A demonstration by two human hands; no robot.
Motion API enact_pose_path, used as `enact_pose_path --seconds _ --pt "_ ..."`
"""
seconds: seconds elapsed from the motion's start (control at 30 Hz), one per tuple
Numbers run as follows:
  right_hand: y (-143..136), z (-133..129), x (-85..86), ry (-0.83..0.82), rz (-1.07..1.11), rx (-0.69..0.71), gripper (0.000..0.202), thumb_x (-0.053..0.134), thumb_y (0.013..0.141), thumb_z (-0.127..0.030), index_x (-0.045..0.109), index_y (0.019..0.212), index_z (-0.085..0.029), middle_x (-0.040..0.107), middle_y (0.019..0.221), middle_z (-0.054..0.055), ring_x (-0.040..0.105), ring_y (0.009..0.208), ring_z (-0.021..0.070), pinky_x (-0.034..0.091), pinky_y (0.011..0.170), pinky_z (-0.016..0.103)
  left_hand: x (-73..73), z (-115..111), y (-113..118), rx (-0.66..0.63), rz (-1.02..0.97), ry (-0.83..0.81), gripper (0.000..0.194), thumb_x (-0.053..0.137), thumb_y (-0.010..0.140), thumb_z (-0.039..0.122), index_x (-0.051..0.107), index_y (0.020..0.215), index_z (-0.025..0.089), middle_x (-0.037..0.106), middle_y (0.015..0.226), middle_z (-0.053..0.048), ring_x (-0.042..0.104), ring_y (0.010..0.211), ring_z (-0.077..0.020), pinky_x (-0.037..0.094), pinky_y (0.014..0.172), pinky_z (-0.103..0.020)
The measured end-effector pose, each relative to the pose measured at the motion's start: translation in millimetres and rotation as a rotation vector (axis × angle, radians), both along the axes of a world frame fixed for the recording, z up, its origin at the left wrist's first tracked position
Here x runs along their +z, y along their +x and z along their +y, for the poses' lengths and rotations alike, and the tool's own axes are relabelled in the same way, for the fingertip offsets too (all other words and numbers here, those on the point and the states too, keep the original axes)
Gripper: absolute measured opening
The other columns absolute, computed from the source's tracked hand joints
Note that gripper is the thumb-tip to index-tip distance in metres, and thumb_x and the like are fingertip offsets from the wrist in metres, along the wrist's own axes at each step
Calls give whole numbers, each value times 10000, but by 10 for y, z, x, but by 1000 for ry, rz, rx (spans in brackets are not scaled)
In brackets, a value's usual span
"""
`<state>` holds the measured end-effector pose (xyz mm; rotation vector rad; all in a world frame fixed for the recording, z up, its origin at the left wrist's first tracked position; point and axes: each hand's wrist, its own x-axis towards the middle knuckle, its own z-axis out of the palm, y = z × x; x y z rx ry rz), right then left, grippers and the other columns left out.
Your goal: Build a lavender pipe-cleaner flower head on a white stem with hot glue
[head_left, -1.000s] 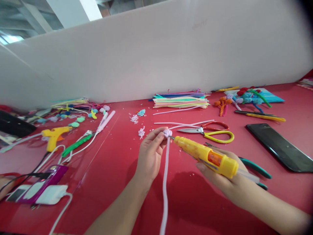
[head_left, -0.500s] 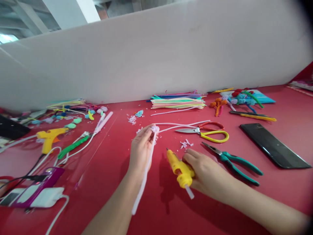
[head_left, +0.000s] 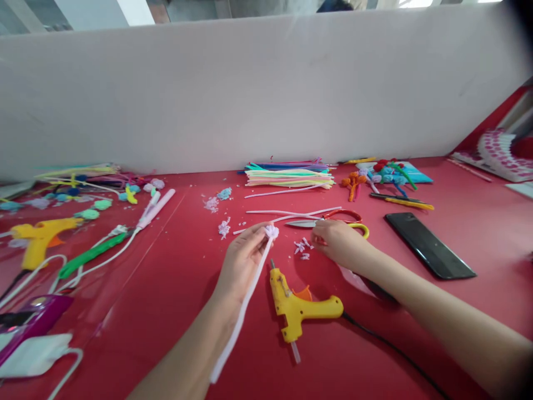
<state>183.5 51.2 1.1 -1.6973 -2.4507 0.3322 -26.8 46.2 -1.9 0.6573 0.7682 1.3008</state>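
Observation:
My left hand (head_left: pixel 245 255) pinches a pale lilac pipe cleaner (head_left: pixel 245 311), whose long stem slants down toward me. At its upper end, by my fingertips, is a small fluffy lilac flower (head_left: pixel 272 231). My right hand (head_left: pixel 339 240) reaches over the scissors (head_left: pixel 306 224), hiding their pivot and part of the handles. Its fingers are bent and closed downward, and anything in them is hidden. Just left of those fingers lie short lilac clippings (head_left: pixel 300 246). A yellow glue gun (head_left: pixel 297 308) rests on its side between my forearms, with a clear glue stick out of its back end.
A bundle of coloured pipe cleaners (head_left: pixel 289 176) lies at the back by the white partition (head_left: pixel 266 100). To the right is a black phone (head_left: pixel 428 244). At left are a second yellow glue gun (head_left: pixel 39 236), a green tool (head_left: pixel 94 254), cords and a purple power strip (head_left: pixel 37 322).
My right hand has let go of the yellow glue gun, now lying on the table, and moved up to the scissors. My left hand still holds the flower and stem. The view has turned right.

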Motion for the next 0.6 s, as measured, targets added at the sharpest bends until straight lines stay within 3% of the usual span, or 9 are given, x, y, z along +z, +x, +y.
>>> enact_pose_path --seconds 0.07,0.2,0.3,0.47,0.6 --pt "-31 97 -113 3 -20 -20 117 561 874 -184 656 893 -118 658 960 97 612 924 206 475 838 354 12 -23 14 -7 -2 -15 149 780 646 167 756 789 131 728 769 -44 656 748 -123 512 737 -212" --pt "-96 185 -280 12 -10 -79 308 549 915 -340 564 1165 -161 587 1180 88 604 991 195 518 842 406 23 -35 27 -17 -3 -27 143 780 643 159 757 780 125 727 777 -53 652 736 -124 512 715 -210" --pt "-106 201 -299 12 57 -96 254 552 912 -318 594 1095 -147 617 1106 82 613 941 182 518 816 380 17 -37 26 -30 13 -25 157 779 648 166 756 798 125 729 792 -63 655 736 -131 505 703 -216" --pt "-103 106 -84 4 287 -109 129 484 863 -174 608 884 -142 650 716 12 594 634 122 447 593 233 8 -70 29 -93 52 2 152 735 707 186 745 845 124 722 784 -64 644 679 -122 492 668 -223" --pt "-131 -92 232 -29 491 -7 143 490 863 -224 617 919 -193 676 830 -13 627 757 117 474 677 211 9 -96 44 -152 85 17 141 702 741 186 741 866 133 715 797 -55 631 676 -111 482 661 -206"
